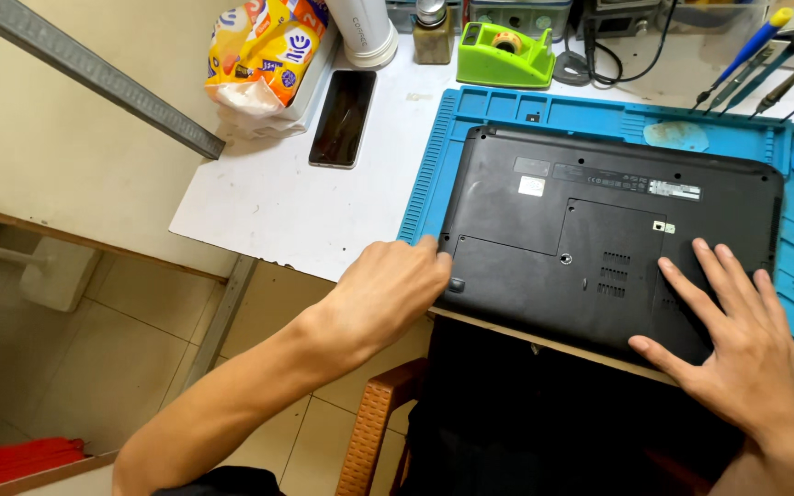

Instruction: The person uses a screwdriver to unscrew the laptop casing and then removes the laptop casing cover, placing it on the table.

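Fingers (429, 257) of the left hand (388, 294) are curled together and pressed against the near left corner of the upturned black laptop (599, 239); whether anything is pinched there cannot be told, since the tips are hidden by the knuckles. Fingers (719, 271) of the right hand (742, 354) are spread flat on the near right part of the base, nothing held.

Laptop lies underside up on a blue work mat (788, 276) on the white desk (277, 207). Its near edge is seen to overhang the front edge of the desk slightly.

Risks noted:
- With the near edge at the desk's lip, a pull toward the body could slide the laptop off the mat and into the lap. Cause: force from the left hand with too little counter-pressure from the right.
- A latch or corner clip could be snapped if the corner is forced while screws remain in the base panel.
- A dark phone (344, 118) lies just left of the mat and could be knocked if the laptop is swung left.
- Screwdrivers (774, 69) at the far right corner could be rolled off by any shove of the mat.
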